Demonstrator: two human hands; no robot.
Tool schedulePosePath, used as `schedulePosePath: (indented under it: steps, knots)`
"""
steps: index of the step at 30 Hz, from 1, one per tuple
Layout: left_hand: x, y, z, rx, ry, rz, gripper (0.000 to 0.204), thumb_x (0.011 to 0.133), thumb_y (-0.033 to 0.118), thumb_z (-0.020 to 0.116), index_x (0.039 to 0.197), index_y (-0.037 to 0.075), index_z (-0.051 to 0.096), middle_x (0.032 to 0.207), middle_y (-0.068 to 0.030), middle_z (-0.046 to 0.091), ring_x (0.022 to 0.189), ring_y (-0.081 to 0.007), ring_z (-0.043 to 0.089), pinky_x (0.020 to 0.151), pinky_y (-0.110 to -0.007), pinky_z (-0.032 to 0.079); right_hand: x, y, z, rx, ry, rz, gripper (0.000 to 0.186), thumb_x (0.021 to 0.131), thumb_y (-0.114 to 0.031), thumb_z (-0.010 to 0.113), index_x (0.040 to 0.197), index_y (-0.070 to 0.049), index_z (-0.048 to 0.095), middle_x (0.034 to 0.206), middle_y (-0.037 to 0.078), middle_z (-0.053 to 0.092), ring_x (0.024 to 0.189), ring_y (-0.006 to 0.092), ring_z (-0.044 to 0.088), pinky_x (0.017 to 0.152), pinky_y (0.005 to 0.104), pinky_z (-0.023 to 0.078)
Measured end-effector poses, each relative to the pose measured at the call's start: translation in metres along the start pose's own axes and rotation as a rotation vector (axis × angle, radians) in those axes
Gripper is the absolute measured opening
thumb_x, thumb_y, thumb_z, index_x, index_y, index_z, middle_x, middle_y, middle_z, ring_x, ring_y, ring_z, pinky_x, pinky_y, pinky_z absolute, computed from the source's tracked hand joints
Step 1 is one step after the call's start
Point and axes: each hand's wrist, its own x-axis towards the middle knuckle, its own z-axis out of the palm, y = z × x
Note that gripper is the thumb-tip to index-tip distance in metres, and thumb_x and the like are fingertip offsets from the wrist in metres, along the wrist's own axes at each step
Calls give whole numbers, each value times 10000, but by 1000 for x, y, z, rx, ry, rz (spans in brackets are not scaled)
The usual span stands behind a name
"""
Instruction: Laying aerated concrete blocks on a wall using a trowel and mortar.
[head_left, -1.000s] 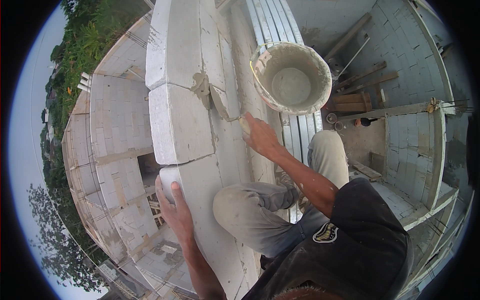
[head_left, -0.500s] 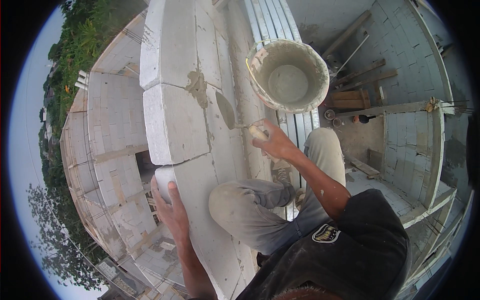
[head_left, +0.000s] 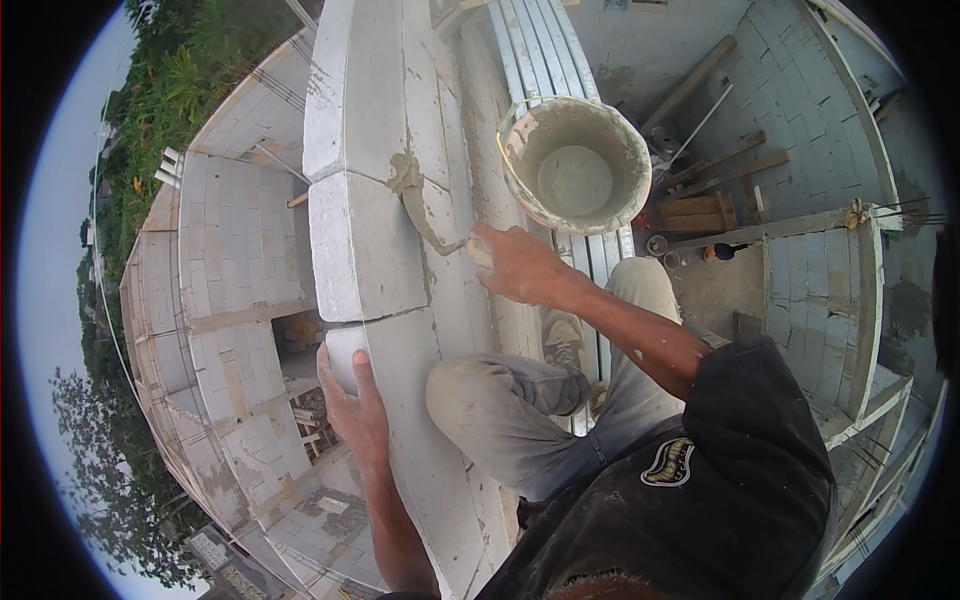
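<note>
My right hand [head_left: 515, 265] grips the handle of a trowel [head_left: 425, 222], whose blade lies at the grey mortar patch [head_left: 404, 170] on the block wall's top. My left hand [head_left: 355, 400] is wrapped over the outer edge of a pale block [head_left: 395, 345], thumb on top. Another block [head_left: 385, 250] lies just beyond it, a narrow gap between them. Up and right of my right hand, a bucket [head_left: 575, 170] with grey mortar coating its inside rests on long metal bars [head_left: 540, 50].
My bent legs [head_left: 470, 410] are beside the blocks. To the right, a lower room holds timber planks [head_left: 700, 212], small containers and a concrete beam [head_left: 810, 220]. To the left is a drop to unfinished block walls [head_left: 230, 240] with rebar, with trees [head_left: 150, 90] beyond.
The trowel dipped back from the mortar patch half a second ago and is now at it again, its handle turned in my right hand. My left hand stays on the block edge.
</note>
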Motion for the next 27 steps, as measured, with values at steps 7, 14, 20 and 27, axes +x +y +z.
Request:
schedulePosePath:
  steps: [7,14,20,27]
  knots:
    - [0,-7,-1,36,10,-10,685,969,457,550,1444,-14,400,1406,-256,497,1287,-379,506,1055,-455,401,-27,41,-8,348,111,-163,541,848,-188,696,1297,-23,443,889,207,648,793,327,668,742,459,516]
    - [4,-18,3,33,24,58,680,960,449,565,1437,-12,417,1390,-254,514,1267,-380,524,1041,-448,414,56,57,66,611,206,198,547,880,-236,681,1305,-13,421,845,177,646,578,217,632,610,383,518]
    - [0,-8,0,-8,11,27,661,958,433,576,1429,-6,427,1375,-244,530,1235,-379,544,1026,-460,421,47,-8,54,413,293,127,489,896,-195,635,1286,-5,409,939,254,655,787,408,665,747,490,511]
    - [0,-10,-1,16,20,34,650,966,417,572,1437,0,412,1381,-239,527,1242,-374,541,1025,-450,424,-14,-11,69,476,384,-121,477,903,-191,632,1306,-51,419,1048,265,645,948,444,634,834,504,487]
